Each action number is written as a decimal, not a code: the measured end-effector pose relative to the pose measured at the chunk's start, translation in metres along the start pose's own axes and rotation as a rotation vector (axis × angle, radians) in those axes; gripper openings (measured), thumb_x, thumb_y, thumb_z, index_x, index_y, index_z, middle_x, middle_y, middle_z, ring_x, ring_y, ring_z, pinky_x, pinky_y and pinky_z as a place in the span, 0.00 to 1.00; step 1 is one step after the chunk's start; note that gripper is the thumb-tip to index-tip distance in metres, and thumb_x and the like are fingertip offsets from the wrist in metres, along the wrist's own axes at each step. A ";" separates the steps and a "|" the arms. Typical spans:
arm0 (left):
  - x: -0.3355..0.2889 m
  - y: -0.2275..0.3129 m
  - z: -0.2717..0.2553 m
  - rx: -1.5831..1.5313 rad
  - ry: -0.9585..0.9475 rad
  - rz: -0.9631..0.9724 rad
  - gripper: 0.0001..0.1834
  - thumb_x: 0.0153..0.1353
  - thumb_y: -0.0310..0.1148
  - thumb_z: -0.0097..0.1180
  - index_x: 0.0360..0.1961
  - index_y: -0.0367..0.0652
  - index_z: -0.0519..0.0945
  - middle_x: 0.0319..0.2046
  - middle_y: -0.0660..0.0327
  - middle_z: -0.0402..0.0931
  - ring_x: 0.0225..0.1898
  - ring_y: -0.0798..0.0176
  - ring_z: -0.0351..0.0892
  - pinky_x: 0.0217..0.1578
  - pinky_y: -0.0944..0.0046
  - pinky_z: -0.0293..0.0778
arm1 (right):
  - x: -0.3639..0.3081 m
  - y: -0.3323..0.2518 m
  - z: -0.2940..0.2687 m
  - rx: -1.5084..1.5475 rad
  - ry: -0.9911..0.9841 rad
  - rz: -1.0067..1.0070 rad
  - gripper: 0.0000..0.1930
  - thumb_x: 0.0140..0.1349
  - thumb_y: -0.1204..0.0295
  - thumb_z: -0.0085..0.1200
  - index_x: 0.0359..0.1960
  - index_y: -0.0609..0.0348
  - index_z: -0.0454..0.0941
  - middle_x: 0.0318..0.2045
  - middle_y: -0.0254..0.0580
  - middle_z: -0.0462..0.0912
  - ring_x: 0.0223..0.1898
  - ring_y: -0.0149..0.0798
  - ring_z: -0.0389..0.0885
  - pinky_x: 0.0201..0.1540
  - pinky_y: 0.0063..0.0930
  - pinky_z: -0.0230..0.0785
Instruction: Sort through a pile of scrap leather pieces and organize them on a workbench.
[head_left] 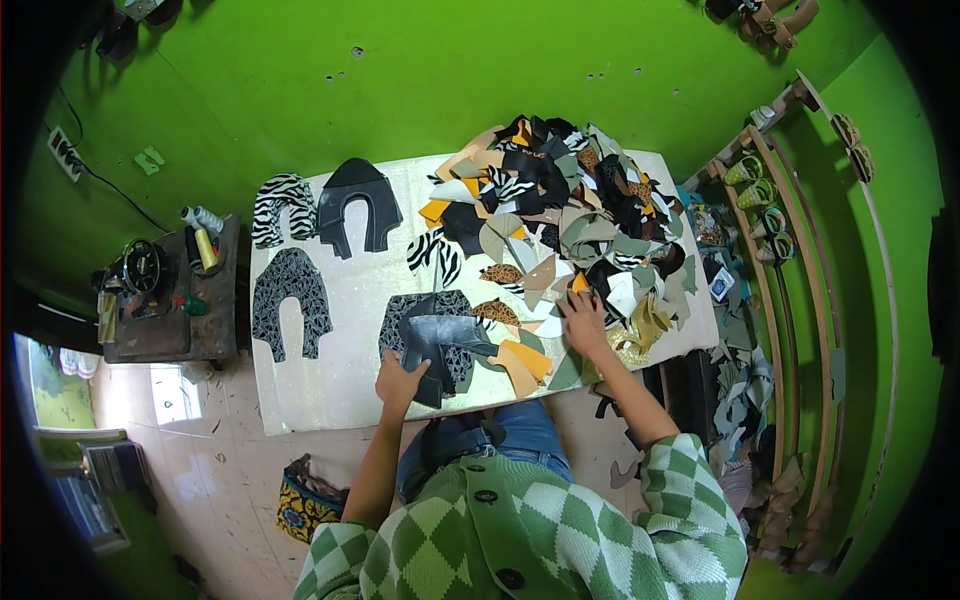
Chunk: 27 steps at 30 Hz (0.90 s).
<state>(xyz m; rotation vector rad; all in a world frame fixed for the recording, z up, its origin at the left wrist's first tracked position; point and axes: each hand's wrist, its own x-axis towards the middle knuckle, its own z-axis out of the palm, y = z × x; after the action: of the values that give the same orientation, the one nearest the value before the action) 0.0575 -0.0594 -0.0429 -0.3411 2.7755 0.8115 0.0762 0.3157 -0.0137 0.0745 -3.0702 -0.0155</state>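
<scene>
The left hand [402, 380] grasps a black cutout [440, 333] on the bench [330, 400]; the right hand [583, 325] touches scraps [590, 235], grip unclear; below the bench, a patterned bag [308, 508], contents hidden.

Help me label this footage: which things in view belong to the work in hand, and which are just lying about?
Seemingly in use:
black piece under the left hand
dark patterned piece beneath it
scrap pile, right hand at its near edge
probably the black U-shaped piece

Apparently lying about:
thread cones
floral bag
green sandals
</scene>
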 end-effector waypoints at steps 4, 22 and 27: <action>0.000 -0.001 -0.003 -0.015 -0.016 -0.029 0.34 0.40 0.55 0.65 0.40 0.41 0.68 0.32 0.50 0.77 0.34 0.47 0.78 0.34 0.54 0.71 | -0.025 -0.071 -0.021 0.368 -0.069 0.018 0.30 0.50 0.63 0.50 0.57 0.56 0.62 0.58 0.52 0.61 0.61 0.49 0.57 0.60 0.50 0.47; 0.004 -0.007 0.000 0.038 -0.029 -0.048 0.32 0.49 0.52 0.58 0.47 0.39 0.68 0.33 0.45 0.77 0.37 0.44 0.77 0.37 0.51 0.71 | -0.031 -0.034 -0.017 0.395 -0.073 0.313 0.18 0.49 0.77 0.53 0.45 0.53 0.75 0.42 0.46 0.75 0.45 0.49 0.72 0.47 0.35 0.63; 0.004 -0.002 -0.002 0.021 -0.073 -0.041 0.32 0.50 0.52 0.57 0.48 0.39 0.68 0.34 0.44 0.77 0.38 0.43 0.77 0.38 0.50 0.71 | -0.015 -0.003 -0.013 0.764 0.618 0.566 0.16 0.50 0.79 0.47 0.44 0.64 0.71 0.38 0.48 0.74 0.42 0.44 0.73 0.47 0.31 0.64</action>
<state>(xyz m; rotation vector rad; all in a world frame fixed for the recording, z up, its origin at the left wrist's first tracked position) 0.0537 -0.0628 -0.0438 -0.3560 2.6981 0.7683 0.0920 0.3137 -0.0014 -0.6143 -2.2161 0.9849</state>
